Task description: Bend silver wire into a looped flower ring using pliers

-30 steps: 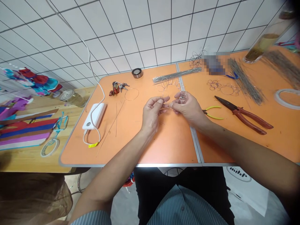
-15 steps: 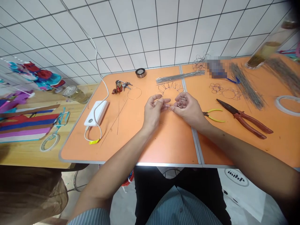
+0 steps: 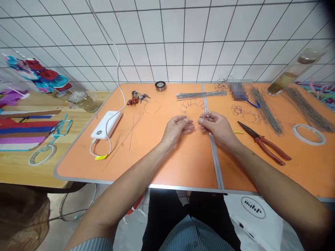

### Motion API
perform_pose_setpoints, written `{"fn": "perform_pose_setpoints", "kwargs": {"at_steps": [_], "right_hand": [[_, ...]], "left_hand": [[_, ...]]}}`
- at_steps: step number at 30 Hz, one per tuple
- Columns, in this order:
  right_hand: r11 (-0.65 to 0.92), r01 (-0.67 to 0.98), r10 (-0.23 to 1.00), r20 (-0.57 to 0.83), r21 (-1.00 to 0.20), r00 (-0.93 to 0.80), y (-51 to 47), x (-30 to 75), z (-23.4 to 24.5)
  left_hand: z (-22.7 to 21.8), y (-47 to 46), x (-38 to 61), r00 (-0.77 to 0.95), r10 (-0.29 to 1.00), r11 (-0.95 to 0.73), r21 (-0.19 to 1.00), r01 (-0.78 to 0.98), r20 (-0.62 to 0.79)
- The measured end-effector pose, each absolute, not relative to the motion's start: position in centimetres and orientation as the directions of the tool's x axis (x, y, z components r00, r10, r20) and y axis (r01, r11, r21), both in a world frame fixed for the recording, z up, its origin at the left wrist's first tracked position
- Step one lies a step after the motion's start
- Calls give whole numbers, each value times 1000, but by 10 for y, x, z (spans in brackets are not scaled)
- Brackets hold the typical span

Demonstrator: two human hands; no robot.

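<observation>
Between my hands is a ring of thin wire with small loops along its rim [image 3: 193, 104], held just above the orange table [image 3: 157, 167]. My left hand [image 3: 179, 128] pinches the near left part of the ring, its fingertips closed on the wire. My right hand [image 3: 214, 126] grips the right side with thumb and fingers, and bent wire shows above its fingertips. My fingers hide the near part of the ring. Red-handled pliers [image 3: 264, 141] lie right of my right hand, and yellow-handled pliers [image 3: 238, 132] are mostly hidden behind that hand.
A wire bundle [image 3: 201, 94], a tape roll [image 3: 160, 86], keys [image 3: 140, 97] and a plain wire hoop [image 3: 152, 107] lie toward the wall. A white power bank [image 3: 106, 124] with a cable is at left. More wires [image 3: 267, 111], a white ring [image 3: 309, 135] and a bottle [image 3: 290, 75] stand right.
The view has tilted up and shifted slightly. Both hands stay on the wire ring; my right hand now covers more of the yellow-handled pliers, and my fingers have shifted a little along the wire.
</observation>
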State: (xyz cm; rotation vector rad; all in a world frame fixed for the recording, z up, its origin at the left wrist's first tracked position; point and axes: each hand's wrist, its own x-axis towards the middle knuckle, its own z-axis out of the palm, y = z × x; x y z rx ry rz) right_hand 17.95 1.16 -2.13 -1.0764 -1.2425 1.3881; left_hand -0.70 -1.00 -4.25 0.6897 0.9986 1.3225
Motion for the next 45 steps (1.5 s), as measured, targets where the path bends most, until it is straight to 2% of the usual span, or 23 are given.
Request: {"fn": "perform_pose_setpoints", "kwargs": {"at_steps": [6, 14, 20, 25, 29, 35, 41, 45], "right_hand": [[-100, -115, 992, -90, -988, -86, 42, 194, -7], [-150, -24, 979, -145, -988, -143, 126, 133, 6], [-238, 87, 936, -252, -967, -244, 176, 71, 15], [-203, 119, 920, -231, -972, -316, 201, 7, 22], [-151, 135, 935, -186, -979, -304, 225, -31, 27], [-104, 205, 966, -148, -973, -212, 258, 15, 39], [-146, 390, 980, -186, -909, -65, 271, 83, 24], [-119, 549, 974, -204, -827, -97, 281, 83, 6]], "left_hand": [[-39, -13, -3, -51, 971, 191, 887, -420, -233], [-37, -12, 3, 25, 966, 246, 890, -383, -256], [-41, -6, 4, 32, 957, 278, 874, -398, -290], [-48, -4, 6, 48, 959, 277, 890, -363, -279], [-54, -3, 7, 51, 952, 299, 890, -345, -301], [-50, -8, 7, 53, 947, 320, 913, -252, -318], [-39, -14, 4, 64, 941, 339, 919, -200, -333], [-43, -12, 6, 47, 944, 328, 924, -198, -325]]}}
